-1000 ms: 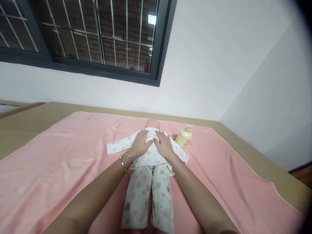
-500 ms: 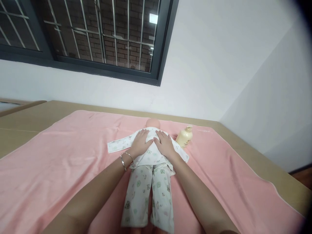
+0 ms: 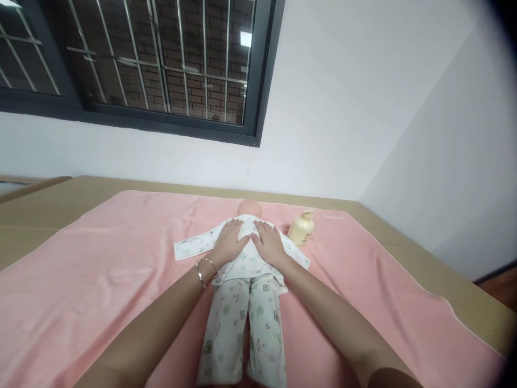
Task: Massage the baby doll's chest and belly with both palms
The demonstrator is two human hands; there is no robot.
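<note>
A baby doll [image 3: 247, 265] in a white printed top and trousers lies stretched out on a pink blanket [image 3: 133, 242], its bald head [image 3: 249, 208] at the far end. No face shows on it. My left hand [image 3: 230, 243] lies flat on the left side of the doll's upper body, fingers spread toward the head; a silver bangle [image 3: 205, 271] circles that wrist. On the right side of the upper body rests my right hand [image 3: 269, 242], also flat with fingers apart. The two thumbs nearly meet in the middle.
A pale yellow pump bottle [image 3: 301, 230] leans or stands just right of the doll, by its sleeve. Under the blanket is a tan surface [image 3: 404, 250] that meets white walls [image 3: 323, 108]. A dark-framed window [image 3: 252, 97] with metal bars is above at left.
The camera view has tilted and shifted slightly, so the scene sits a little lower and further left. Both hands stay flat on the doll, with barely any shift over it.
</note>
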